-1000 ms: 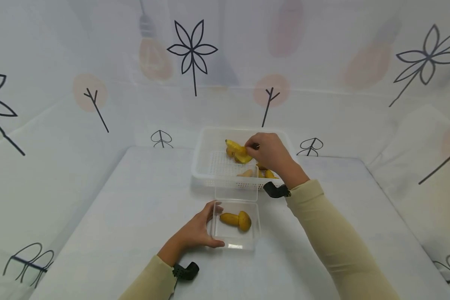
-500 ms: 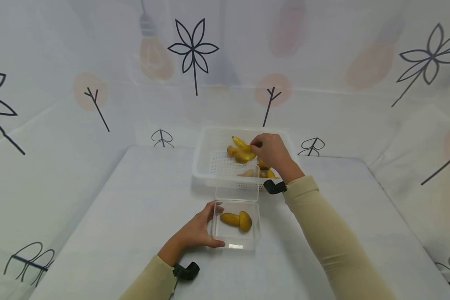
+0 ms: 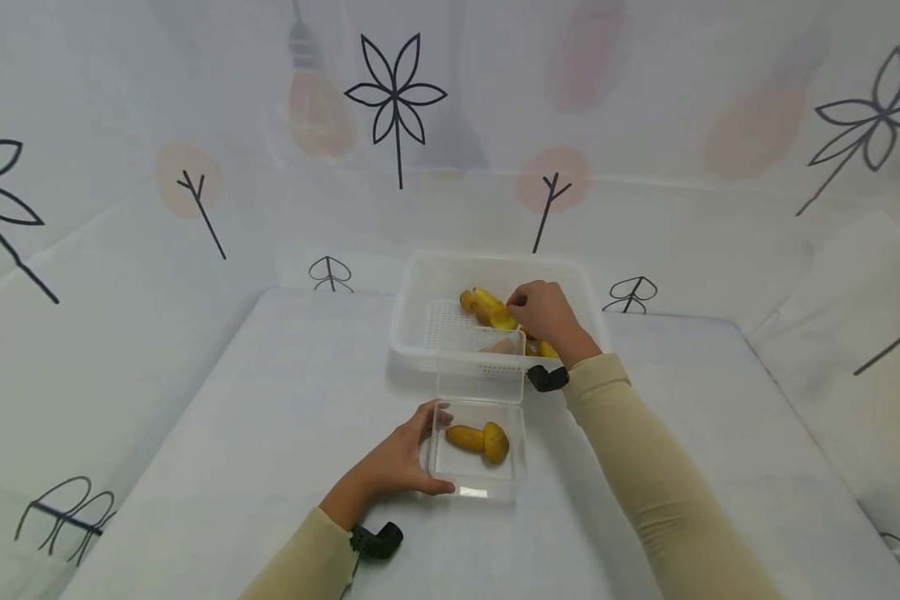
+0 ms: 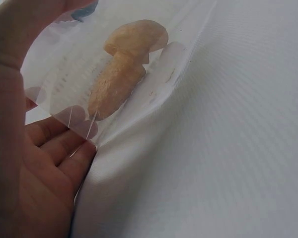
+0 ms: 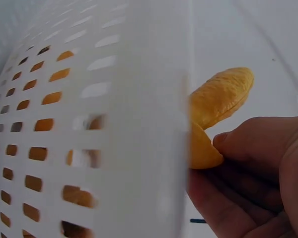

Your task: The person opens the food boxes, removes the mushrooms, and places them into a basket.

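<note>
My left hand [image 3: 396, 458] grips the left side of a clear plastic box [image 3: 482, 492], thumb at the near edge, fingers at the far corner. Inside lies one yellow-brown mushroom [image 3: 495, 443]; the left wrist view shows a mushroom [image 4: 116, 82] through the clear wall. Over a white basket [image 3: 401, 329], my right hand [image 3: 546, 312] pinches a bright yellow mushroom [image 3: 502, 319] by its cap edge. In the right wrist view, the thumb meets the mushroom's cap [image 5: 204, 148] and its stem [image 5: 221, 96] points up; the basket's rim hides part of it.
The box's open lid [image 3: 482, 387] leans toward the basket's near wall. Several other mushrooms [image 3: 545, 348] lie in the basket, partly hidden by the right hand and lid. A white cloth covers the table [image 3: 300, 400]; a patterned curtain [image 3: 255, 125] stands behind.
My right hand has come down slightly with the yellow mushroom, lower in the basket, and its stem has tilted. The left hand keeps its hold on the box. The head view has shifted a little.
</note>
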Tool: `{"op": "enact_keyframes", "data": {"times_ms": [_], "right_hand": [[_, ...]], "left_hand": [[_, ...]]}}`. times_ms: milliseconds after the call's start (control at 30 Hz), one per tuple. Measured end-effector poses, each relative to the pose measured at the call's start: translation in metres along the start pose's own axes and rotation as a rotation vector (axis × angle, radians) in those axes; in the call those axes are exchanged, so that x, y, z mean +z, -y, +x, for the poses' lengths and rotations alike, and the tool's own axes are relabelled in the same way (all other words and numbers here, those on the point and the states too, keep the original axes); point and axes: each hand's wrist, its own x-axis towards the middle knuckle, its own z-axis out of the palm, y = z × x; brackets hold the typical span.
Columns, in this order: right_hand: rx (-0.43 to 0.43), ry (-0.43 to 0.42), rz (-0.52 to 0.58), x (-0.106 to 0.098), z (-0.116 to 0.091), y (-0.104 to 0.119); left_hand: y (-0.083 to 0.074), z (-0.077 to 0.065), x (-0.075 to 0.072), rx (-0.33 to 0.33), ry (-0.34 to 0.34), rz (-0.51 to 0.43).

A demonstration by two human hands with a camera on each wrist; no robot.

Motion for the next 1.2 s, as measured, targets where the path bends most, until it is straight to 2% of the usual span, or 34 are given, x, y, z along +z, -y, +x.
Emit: {"op": "enact_keyframes", "data": {"times_ms": [167, 433, 700, 967, 1200], "right_hand": [[0.041, 0.035, -0.003, 0.005, 0.004, -0.004], [0.048, 0.067, -0.003, 0.010, 0.007, -0.006], [0.023, 0.062, -0.005, 0.013, 0.004, -0.008], [0.044, 0.030, 0.041, 0.005, -0.012, -0.013], [-0.015, -0.023, 0.051, -0.003, -0.030, -0.015]], "left_hand": [[0.000, 0.001, 0.000, 0.007, 0.003, 0.005], [0.001, 0.001, 0.000, -0.019, 0.005, -0.002], [0.000, 0.001, -0.001, -0.009, 0.007, 0.006], [-0.001, 0.002, 0.000, -0.008, 0.008, 0.007], [0.001, 0.002, 0.000, -0.008, 0.001, 0.009]]}}
